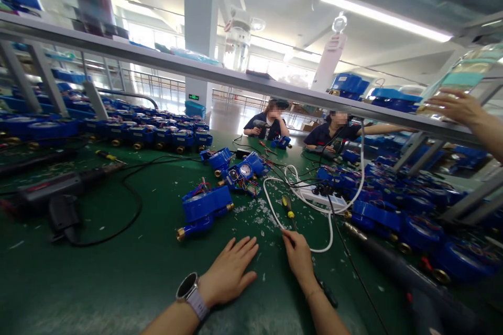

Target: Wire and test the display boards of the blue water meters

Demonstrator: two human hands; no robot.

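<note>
My left hand [230,272], with a watch on the wrist, lies flat on the green table [129,272] with its fingers spread and nothing in it. My right hand [299,259] rests beside it with the fingers curled under, touching a white cable [275,214]. What it grips is hidden; a dark slim object [328,293] pokes out by the wrist. A yellow-and-black screwdriver [288,207] lies just beyond the right hand. A blue water meter with brass ends [204,209] sits ahead of my left hand, and an opened one with loose wires [245,172] lies farther back.
A black power screwdriver [58,193] with its cord lies left, another [396,267] right. Several blue meters line the left and pile up at right [412,214]. A white power strip [324,196] sits mid-table. Two seated people [271,120] work across. Another person's hand [458,107] reaches a bottle [467,76] on the rail.
</note>
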